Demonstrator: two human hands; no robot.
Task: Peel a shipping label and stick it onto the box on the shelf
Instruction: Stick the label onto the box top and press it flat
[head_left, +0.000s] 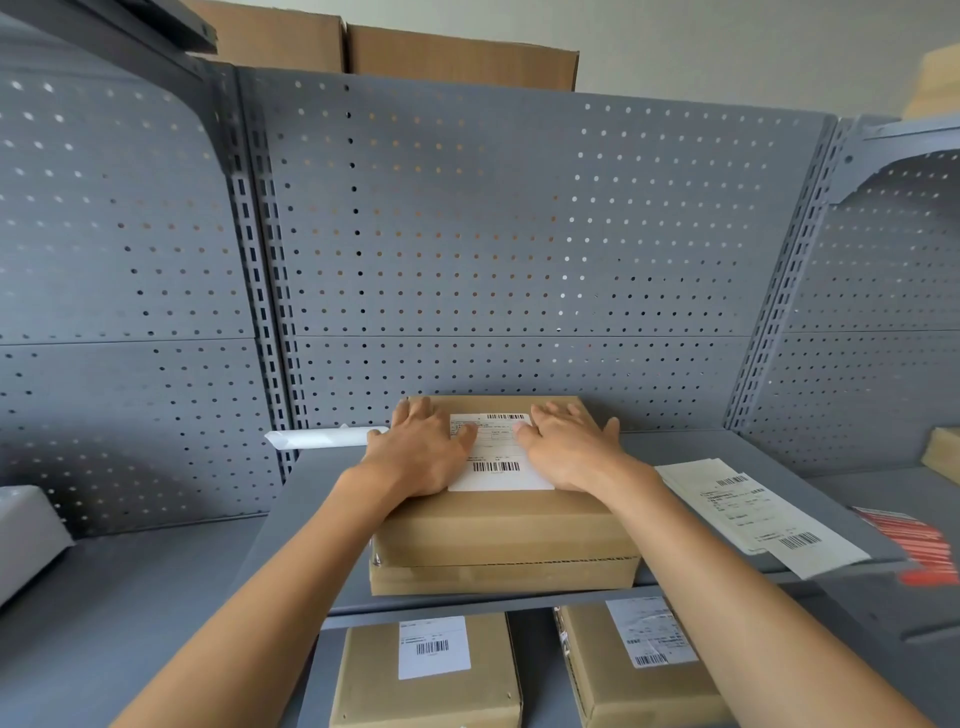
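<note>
A flat brown cardboard box (498, 525) sits on the grey shelf (322, 493), stacked on a second thin box. A white shipping label (496, 457) with barcodes lies flat on the box's top. My left hand (421, 449) rests palm down on the label's left edge, its thumb over the print. My right hand (563, 452) lies flat on the label's right edge, fingers spread. Neither hand holds anything.
A stack of white label sheets (753, 512) lies on the shelf to the right, with red-striped stickers (914, 540) beyond. A curled white backing strip (311, 438) lies left of the box. Two labelled boxes (431, 670) stand on the lower shelf. Pegboard wall behind.
</note>
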